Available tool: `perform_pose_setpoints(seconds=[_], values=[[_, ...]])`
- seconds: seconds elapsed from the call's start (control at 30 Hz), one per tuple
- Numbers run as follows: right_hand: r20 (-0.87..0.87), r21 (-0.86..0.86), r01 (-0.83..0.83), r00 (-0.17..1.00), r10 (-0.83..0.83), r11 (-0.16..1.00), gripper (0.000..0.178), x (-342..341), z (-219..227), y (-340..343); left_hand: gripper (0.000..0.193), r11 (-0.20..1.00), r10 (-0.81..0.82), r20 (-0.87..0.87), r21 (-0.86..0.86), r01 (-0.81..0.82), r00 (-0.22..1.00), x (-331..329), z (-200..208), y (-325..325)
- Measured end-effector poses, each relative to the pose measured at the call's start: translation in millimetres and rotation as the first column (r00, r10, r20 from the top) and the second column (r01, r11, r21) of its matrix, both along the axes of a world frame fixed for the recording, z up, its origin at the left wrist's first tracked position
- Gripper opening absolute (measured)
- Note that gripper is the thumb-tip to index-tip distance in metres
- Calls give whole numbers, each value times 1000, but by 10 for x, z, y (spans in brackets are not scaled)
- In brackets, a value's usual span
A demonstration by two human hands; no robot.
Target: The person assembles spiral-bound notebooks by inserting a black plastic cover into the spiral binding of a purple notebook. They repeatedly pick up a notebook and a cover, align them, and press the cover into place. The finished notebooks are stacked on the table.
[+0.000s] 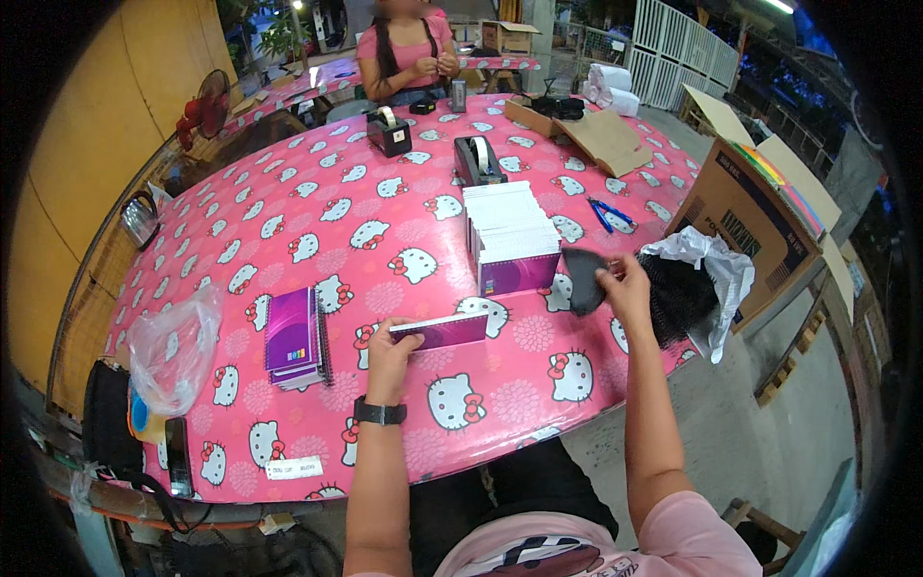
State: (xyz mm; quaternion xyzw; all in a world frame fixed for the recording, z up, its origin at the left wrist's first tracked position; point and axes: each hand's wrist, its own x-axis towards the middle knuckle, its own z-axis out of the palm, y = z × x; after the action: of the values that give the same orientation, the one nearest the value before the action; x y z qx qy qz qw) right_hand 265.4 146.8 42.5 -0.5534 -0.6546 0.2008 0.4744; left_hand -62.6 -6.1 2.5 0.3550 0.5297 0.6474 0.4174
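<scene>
My left hand, with a dark watch at its wrist, grips a purple-covered notepad by its left end, white page edges upward. My right hand pinches a thin, flat black piece; its exact kind I cannot make out. Just beyond the notepad stands a long row of similar pads, packed upright with a purple cover facing me. Next to my right hand, a bunch of black ridged pieces lies in crumpled white wrapping. A stack of purple spiral notebooks rests on the left.
Two tape dispensers and blue-handled pliers lie farther back on the pink table. A cardboard box stands at right. A plastic bag and phone are left. Another person is across the table.
</scene>
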Motion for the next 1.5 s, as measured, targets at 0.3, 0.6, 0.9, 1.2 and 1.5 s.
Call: perform_pose_setpoints(seconds=[0.3,0.6,0.9,1.2,1.5], values=[[266,458,58,943,-199,887,34,-54,-81,617,17,991,-134,121,11,134,984,75,-46,26],[-628,-64,-513,687,364,856,18,-1213,-464,-913,23,991,-130,-92,27,133,987,411,-57,32],[-478,-31,-602,710,517,798,21,-1192,-390,-997,43,935,286,-946,310,172,153,782,160,-61],[653,110,173,730,-202,979,26,410,-354,-192,40,921,253,-939,308,239,235,794,271,-47],[457,-346,-260,792,404,902,19,619,-209,-1058,33,916,301,-941,331,228,158,772,165,-160]])
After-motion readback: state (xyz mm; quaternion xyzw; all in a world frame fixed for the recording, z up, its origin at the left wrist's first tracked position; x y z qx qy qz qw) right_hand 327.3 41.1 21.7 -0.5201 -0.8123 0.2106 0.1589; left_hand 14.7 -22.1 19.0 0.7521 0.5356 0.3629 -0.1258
